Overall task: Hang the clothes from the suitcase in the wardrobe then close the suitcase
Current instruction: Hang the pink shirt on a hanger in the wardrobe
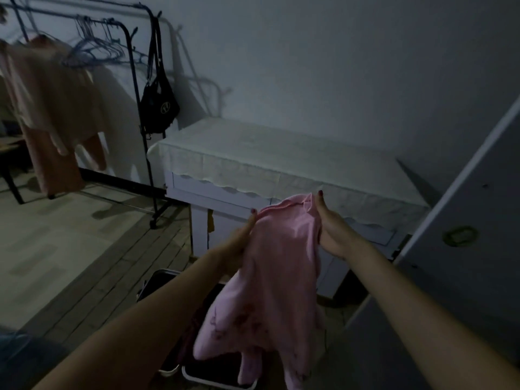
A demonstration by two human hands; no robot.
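Note:
A pink garment [275, 266] with a dark flower print near its hem hangs in front of me, held up at its top edge by both hands. My left hand [239, 237] grips its left shoulder, thumb on top. My right hand [329, 223] grips its right shoulder. Below the garment lies the open dark suitcase [213, 372] on the floor, mostly hidden by the cloth and my arms. A black clothes rail [135, 80] stands at the far left with several empty wire hangers [92, 49] and peach and orange clothes [53, 108] hanging on it.
A black shoulder bag [159, 105] hangs from the rail's right post. A white cabinet under a pale lace-edged cloth [270, 164] stands against the wall right behind the garment. A grey door or panel [464, 220] rises on the right. The wooden floor [70, 249] stretches left.

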